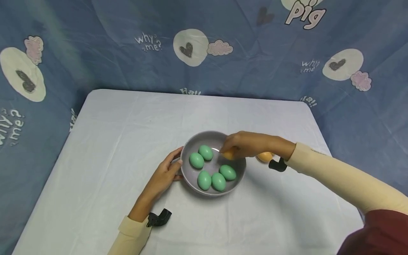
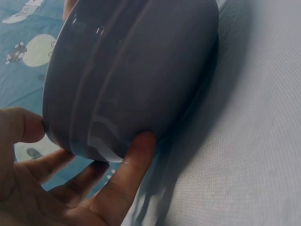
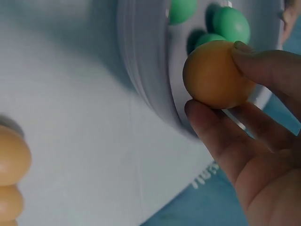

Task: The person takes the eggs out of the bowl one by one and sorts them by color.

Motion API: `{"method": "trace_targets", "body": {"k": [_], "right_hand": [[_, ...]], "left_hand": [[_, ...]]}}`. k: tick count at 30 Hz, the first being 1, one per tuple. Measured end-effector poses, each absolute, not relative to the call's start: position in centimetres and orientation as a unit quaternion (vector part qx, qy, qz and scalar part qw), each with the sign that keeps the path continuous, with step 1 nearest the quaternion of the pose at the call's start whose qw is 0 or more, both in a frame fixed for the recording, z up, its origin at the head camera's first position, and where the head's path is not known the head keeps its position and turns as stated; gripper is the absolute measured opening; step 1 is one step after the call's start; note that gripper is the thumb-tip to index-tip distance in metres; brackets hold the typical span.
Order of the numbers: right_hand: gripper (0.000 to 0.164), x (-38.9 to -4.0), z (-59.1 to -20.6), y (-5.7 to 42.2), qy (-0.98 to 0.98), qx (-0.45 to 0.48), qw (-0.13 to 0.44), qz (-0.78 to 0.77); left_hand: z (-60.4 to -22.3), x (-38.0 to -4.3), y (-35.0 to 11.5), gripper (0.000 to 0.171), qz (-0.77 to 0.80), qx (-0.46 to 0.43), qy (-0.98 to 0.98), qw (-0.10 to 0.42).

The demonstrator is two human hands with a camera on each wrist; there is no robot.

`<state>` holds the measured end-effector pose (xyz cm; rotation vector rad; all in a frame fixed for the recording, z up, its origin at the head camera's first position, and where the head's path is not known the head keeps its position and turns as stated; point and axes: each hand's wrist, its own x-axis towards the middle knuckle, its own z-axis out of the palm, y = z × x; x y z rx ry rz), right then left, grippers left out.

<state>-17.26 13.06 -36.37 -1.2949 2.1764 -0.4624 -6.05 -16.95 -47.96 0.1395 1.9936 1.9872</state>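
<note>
A grey bowl (image 1: 188, 173) stands on the table with several green eggs (image 1: 196, 160) lying in it. My left hand (image 1: 163, 174) holds the bowl at its left side, the thumb at the rim and the other fingers spread against the outer wall (image 2: 141, 66). Over the bowl's right part, my right hand (image 1: 247, 143) pinches an orange egg (image 3: 216, 75) between thumb and fingers. In the head view that hand covers much of this egg. Another orange egg (image 1: 264, 157) shows to the right of the bowl, partly behind the right wrist.
More orange eggs (image 3: 11, 157) lie in a row on the table at the left edge of the right wrist view. A white cloth (image 1: 143, 134) covers the table, and a blue printed curtain (image 1: 121, 67) hangs behind it. Each wrist carries a black mount (image 1: 159, 217).
</note>
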Motion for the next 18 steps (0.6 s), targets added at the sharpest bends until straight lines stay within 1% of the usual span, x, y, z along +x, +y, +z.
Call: {"method": "trace_targets", "body": {"k": [10,18], "right_hand": [[0.042,-16.5,-33.4,18.5,0.845,-0.402,0.252,-0.245],[0.043,-17.0,-33.1,23.1,0.872,-0.35,0.21,-0.27]], "left_hand": [[-48.1,-6.5,-15.9,0.053,0.694,0.052,0.699,0.163],[-48.3,-6.0,-15.8,0.052,0.687,0.043,0.71,0.151]]}}
